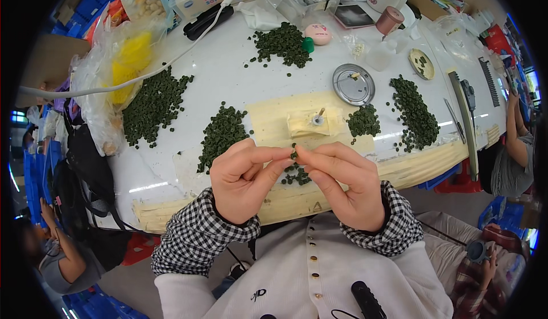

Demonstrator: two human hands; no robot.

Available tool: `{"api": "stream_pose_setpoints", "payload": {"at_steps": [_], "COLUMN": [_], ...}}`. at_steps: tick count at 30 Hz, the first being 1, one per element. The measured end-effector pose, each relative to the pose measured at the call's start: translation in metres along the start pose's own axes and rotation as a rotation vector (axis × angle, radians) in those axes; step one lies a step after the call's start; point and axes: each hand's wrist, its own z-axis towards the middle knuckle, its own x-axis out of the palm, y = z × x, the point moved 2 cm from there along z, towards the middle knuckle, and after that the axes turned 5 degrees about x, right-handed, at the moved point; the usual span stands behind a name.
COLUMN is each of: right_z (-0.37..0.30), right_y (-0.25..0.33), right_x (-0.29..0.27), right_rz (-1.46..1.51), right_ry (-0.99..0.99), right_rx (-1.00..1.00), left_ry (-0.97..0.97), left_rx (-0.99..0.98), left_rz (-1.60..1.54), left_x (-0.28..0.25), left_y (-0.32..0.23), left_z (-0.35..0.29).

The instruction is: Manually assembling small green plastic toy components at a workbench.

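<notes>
My left hand (244,177) and my right hand (345,183) meet over the table's near edge, fingertips almost touching. Between them they pinch a small dark green piece (294,154), whose exact kind is too small to make out. Below the fingertips lies a little group of similar green pieces (297,176), partly hidden by my hands. Just beyond stands a yellow-taped block (307,124) with a small metal post (319,116) on top. Larger heaps of the green pieces spread to the left (224,135) and right (363,121) of the block.
More green heaps lie at the far left (155,105), far middle (283,45) and right (415,113). A round metal lid (348,93), a metal ruler (463,119) and tweezers (455,119) rest on the right. A white cable (154,75) crosses the left. Other people sit nearby.
</notes>
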Motion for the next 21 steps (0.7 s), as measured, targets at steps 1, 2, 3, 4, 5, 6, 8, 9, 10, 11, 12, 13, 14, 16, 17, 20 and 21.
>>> {"api": "stream_pose_setpoints", "payload": {"at_steps": [1,2,3,4,5,6,8,9,10,11,12,13,14,16,17,20,21], "right_z": [-0.001,-0.002,-0.002,-0.003,-0.003,-0.003,-0.003,-0.004,-0.003,-0.003,-0.003,-0.003,-0.003,-0.003,-0.003,-0.005,-0.006], "right_y": [-0.001,-0.002,-0.002,-0.003,-0.004,-0.004,-0.005,-0.007,-0.008,-0.008,-0.009,-0.009,-0.01,-0.011,-0.011,-0.01,-0.01], "right_x": [0.001,0.002,0.003,0.003,0.004,0.005,0.007,0.007,0.008,0.008,0.008,0.007,0.006,0.004,0.004,0.003,0.003], "right_rz": [0.011,0.01,0.01,0.011,0.015,0.019,0.023,0.023,0.024,0.022,0.02,0.016,0.024,0.041,0.053,0.077,0.077], "right_ry": [-0.007,-0.001,0.004,0.011,0.01,0.008,0.004,0.002,0.0,0.001,0.001,-0.001,0.004,0.015,0.01,0.008,0.013], "right_rx": [-0.001,-0.002,-0.003,-0.003,-0.009,-0.014,-0.029,-0.038,-0.049,-0.052,-0.054,-0.057,-0.052,-0.043,-0.039,-0.028,-0.026], "left_ry": [0.001,0.003,0.003,0.003,0.004,0.003,0.003,-0.002,-0.008,-0.013,-0.008,-0.001,0.006,0.007,0.008,-0.012,-0.012], "left_rx": [0.002,0.005,0.012,0.016,0.021,-0.003,-0.052,-0.064,-0.074,-0.085,-0.078,-0.069,-0.06,-0.038,-0.026,-0.038,-0.028], "left_rz": [-0.004,-0.008,-0.013,-0.017,-0.02,-0.035,-0.065,-0.081,-0.095,-0.109,-0.103,-0.098,-0.093,-0.07,-0.058,-0.078,-0.076], "left_x": [0.0,0.001,0.001,0.001,0.001,0.001,0.001,0.002,0.003,0.004,0.003,0.003,0.003,0.002,0.002,0.001,0.001], "left_y": [-0.001,-0.001,-0.001,0.001,0.002,0.002,0.003,0.004,0.005,0.005,0.006,0.005,0.005,0.004,0.003,0.002,0.002], "left_z": [0.001,0.001,0.001,0.0,0.0,-0.001,-0.002,-0.002,-0.002,-0.002,-0.002,-0.001,-0.001,-0.001,-0.001,-0.001,-0.001]}}
